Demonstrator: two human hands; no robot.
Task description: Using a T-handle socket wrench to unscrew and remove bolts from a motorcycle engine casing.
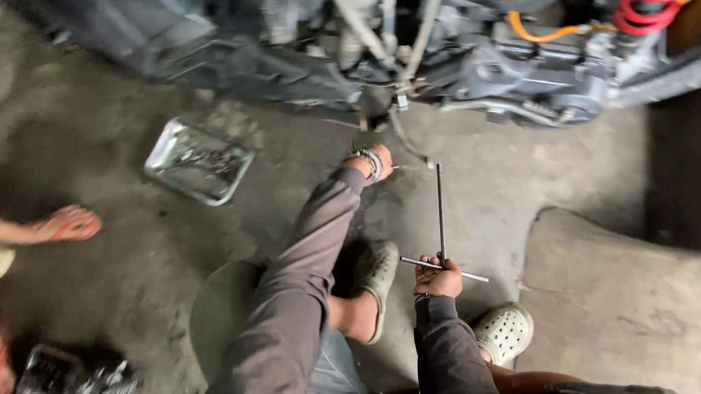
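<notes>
Right hand (pixel 438 278) gripped around T-handle wrench (pixel 440 217), shaft pointing toward engine (pixel 518 71); left hand (pixel 374 163) reaching under engine, grip unclear; metal tray (pixel 199 161) on floor nearby

I see grey-brown sleeves (pixel 307 285), a dull silver T-shaped wrench (pixel 441 224) and pale cream clogs (pixel 504 330) dotted with holes. The spring (pixel 648 3) is bright red, the cable (pixel 544 32) orange, the tray (pixel 198 161) shiny silver, the floor (pixel 96 137) stained grey.

a long, thin, dark metal t-handle wrench (pixel 441 224) stands near upright, its shaft pointing toward the engine. its silver crossbar lies level across the bottom end.
</notes>
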